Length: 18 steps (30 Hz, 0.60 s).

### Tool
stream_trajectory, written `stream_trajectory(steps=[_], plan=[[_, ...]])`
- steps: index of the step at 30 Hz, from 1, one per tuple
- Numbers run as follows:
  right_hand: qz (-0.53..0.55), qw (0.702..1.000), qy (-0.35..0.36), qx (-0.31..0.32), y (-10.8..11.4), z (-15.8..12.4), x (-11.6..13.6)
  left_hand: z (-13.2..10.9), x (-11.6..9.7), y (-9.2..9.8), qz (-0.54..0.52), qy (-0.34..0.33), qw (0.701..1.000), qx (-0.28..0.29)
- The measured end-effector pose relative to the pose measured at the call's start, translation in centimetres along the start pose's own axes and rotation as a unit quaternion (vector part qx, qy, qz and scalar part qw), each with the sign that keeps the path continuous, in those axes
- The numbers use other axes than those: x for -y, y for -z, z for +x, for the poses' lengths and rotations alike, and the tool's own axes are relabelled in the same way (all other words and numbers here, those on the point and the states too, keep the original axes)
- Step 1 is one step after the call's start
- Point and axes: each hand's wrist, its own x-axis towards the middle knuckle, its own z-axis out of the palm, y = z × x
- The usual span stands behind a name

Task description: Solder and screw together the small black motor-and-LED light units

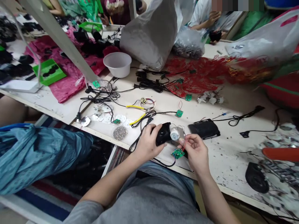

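My left hand (pixel 147 141) is closed around a curved, glossy black plastic housing (pixel 163 134), keeping it just above the pale worktop (pixel 224 165) near the front edge. At the housing's right end sits a small silvery-white cylindrical motor (pixel 174 134); from here I can't quite tell whether it is seated inside or only resting against the opening. With my right hand (pixel 198 151) I pinch thin red wires (pixel 184 143) between thumb and forefinger, right beside the motor. Below my fingertips is a small green rectangular circuit board (pixel 177 153). Just beyond my right hand a flat black plastic casing (pixel 205 128) lies on the worktop. Near my left hand are a round dish of tiny metal pieces (pixel 120 133) and yellow-handled pliers (pixel 141 108).
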Motion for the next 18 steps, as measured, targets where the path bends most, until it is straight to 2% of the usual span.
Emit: stream_trajectory(steps=[4, 10, 18], plan=[[-0.015, 0.999, -0.035, 0.025, -1.3, 0.1, -0.3, -1.9, -0.6, -0.3, -0.011, 0.006, 0.999, -0.043], [-0.042, 0.998, -0.045, 0.011, -1.9, -0.4, -0.3, -2.4, -0.8, -0.7, -0.013, 0.004, 0.994, -0.108], [-0.066, 0.997, -0.043, 0.014, -2.2, -0.6, -0.2, -2.3, -1.3, -1.1, -0.008, 0.002, 0.992, -0.129]])
